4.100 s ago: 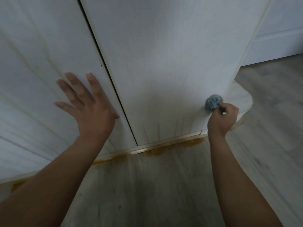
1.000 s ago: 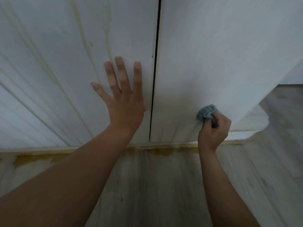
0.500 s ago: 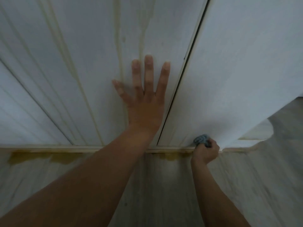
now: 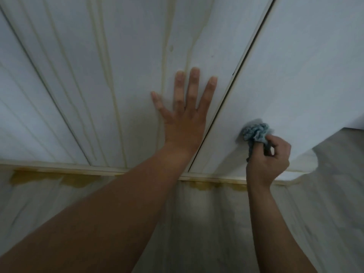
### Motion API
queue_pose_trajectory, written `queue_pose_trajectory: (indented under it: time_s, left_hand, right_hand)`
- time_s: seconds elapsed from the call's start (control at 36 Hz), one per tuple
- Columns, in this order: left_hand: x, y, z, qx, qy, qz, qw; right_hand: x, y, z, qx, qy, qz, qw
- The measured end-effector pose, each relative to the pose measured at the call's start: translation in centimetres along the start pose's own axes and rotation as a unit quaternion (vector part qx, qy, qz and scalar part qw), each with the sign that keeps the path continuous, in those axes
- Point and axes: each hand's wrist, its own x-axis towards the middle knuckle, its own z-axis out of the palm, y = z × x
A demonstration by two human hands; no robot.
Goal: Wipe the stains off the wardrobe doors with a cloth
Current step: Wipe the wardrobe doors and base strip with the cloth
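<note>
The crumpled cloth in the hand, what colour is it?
Blue-grey crumpled cloth, seen in the head view.

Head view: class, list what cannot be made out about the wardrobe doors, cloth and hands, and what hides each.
Head view throughout.
1. Left door under the left hand: palm covers it.
2. Right door behind the cloth: any stain there is covered.
3. Part of the cloth: bunched inside the right hand.
4. Both doors' tops: cut off by the upper edge.
</note>
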Motion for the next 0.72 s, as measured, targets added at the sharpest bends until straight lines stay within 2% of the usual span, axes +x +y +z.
queue_pose_trajectory:
  time_s: [0.08, 0.19, 0.33, 0.36, 0.42, 0.56, 0.64, 0.72]
  left_hand:
    - [-0.1, 0.0, 0.2, 0.003, -0.003, -0.001, 1.000]
    - [0.1, 0.0, 0.0, -0.010, 0.010, -0.011, 1.000]
    - [0.1, 0.0, 0.2, -0.008, 0.024, -0.013, 1.000]
    - [0.0, -0.1, 0.4, 0.001, 0.023, -0.010, 1.000]
    - [-0.3, -0.3, 0.7, 0.023, 0.018, -0.007, 1.000]
    - [0.5, 0.1, 0.1, 0.024, 0.062, -0.010, 0.998]
    - [0.4, 0.0, 0.5, 0.055, 0.051, -0.005, 0.997]
    - [0.1, -0.2, 0.6, 0.079, 0.012, 0.001, 0.997]
  right_hand:
    - [1.2, -0.2, 1.1, -0.026, -0.007, -0.068, 0.997]
    - [-0.5, 2.5, 2.5, -0.086, -0.039, -0.092, 0.991]
    - [-5.6, 7.2, 1.1, -0.173, -0.212, -0.081, 0.958]
    - [-5.8, 7.7, 0.7, -0.174, -0.227, -0.072, 0.956]
    - [-5.3, 7.8, 0.5, -0.154, -0.208, -0.060, 0.964]
    - [-3.3, 5.9, 1.7, -0.115, -0.079, -0.067, 0.988]
    - [-4.6, 6.9, 2.6, -0.145, -0.086, -0.078, 0.983]
    - [-7.3, 8.8, 2.4, -0.179, -0.145, -0.021, 0.973]
